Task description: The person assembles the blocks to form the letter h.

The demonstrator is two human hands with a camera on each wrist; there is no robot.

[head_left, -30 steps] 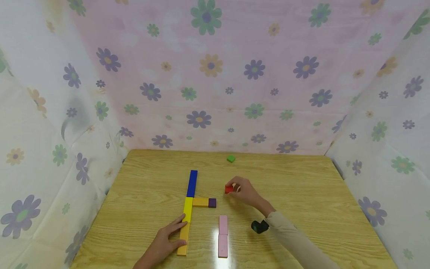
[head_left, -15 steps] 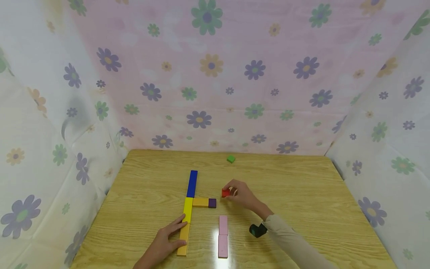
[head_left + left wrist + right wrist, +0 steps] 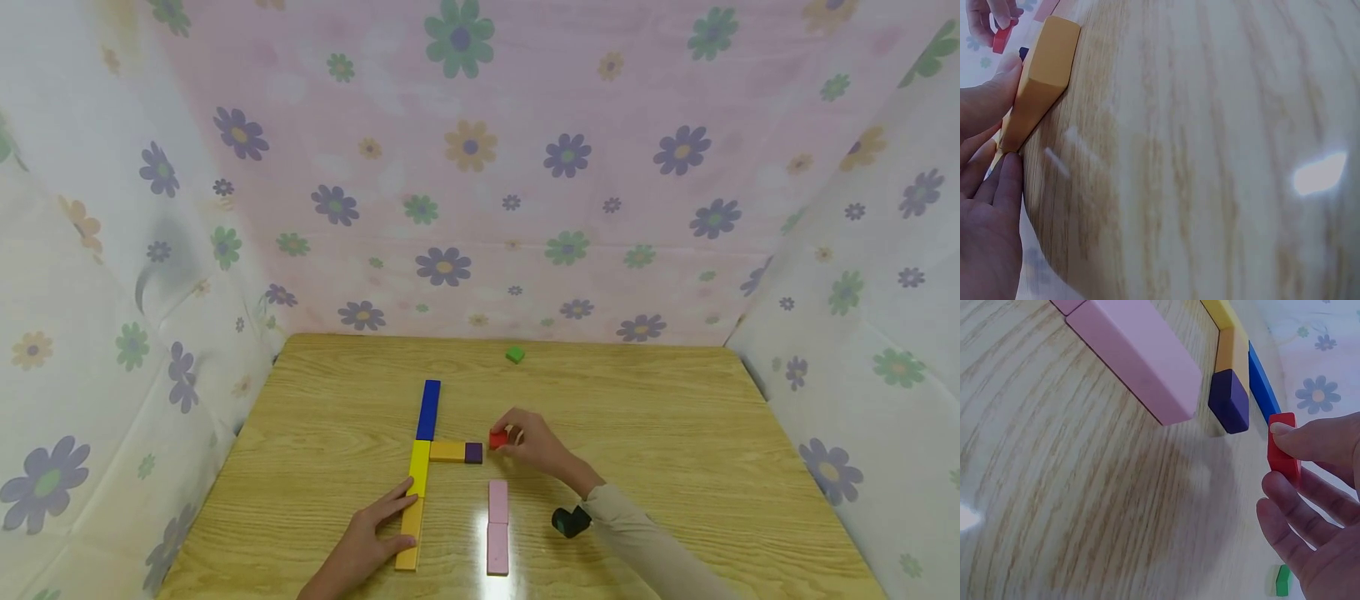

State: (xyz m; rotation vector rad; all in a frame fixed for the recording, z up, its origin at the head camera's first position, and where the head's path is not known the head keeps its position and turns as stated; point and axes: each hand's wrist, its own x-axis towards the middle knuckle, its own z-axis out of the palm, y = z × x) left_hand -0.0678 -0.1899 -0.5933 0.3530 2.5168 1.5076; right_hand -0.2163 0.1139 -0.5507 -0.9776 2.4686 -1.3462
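My right hand pinches a small red block between thumb and fingertips, just right of a purple block. In the right wrist view the thumb lies on one face of the red block. The purple block sits at the end of a short orange block, which branches from a column of a blue block, a yellow block and a long orange block. With fairly straight fingers, my left hand rests on the column, thumb against the long orange block.
Two pink blocks lie end to end between the hands. A green block is near the table's back edge. A black object shows by the right sleeve. Flowered cloth encloses the wooden table.
My right hand has moved left and toward me with the red block, closer to the purple block. The black object by the sleeve has shifted along with the arm. The left hand has stayed put.
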